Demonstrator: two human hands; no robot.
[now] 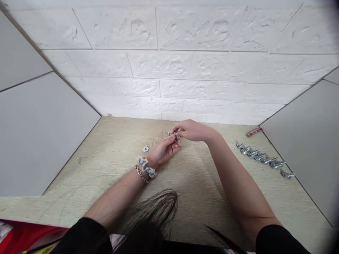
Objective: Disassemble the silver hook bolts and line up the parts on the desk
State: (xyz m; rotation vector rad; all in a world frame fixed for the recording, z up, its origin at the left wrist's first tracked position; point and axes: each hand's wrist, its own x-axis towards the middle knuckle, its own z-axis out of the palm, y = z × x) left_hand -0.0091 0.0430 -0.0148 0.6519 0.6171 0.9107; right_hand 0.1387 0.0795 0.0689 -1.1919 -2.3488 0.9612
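Observation:
Near the middle of the wooden tabletop, my left hand [166, 150] is closed, palm up, with thumb and fingers gripping a small shiny metal bolt [176, 137]. From above and the right, my right hand [194, 130] bends down, its fingertips pinched at the upper end of the same bolt. The fingers hide much of it, so I cannot make out which parts are on it. Just left of the right fingertips lies a metal nut [168, 132]. A flat round washer [146, 149] rests on the table left of my left hand.
Several bolts with washers [261, 156] lie in a slanting row on the right. Behind them is a small red and silver object [253, 132]. A white brick-patterned wall [172, 88] closes the back; grey panels [45, 134] stand at both sides. Something red [29, 236] shows at lower left.

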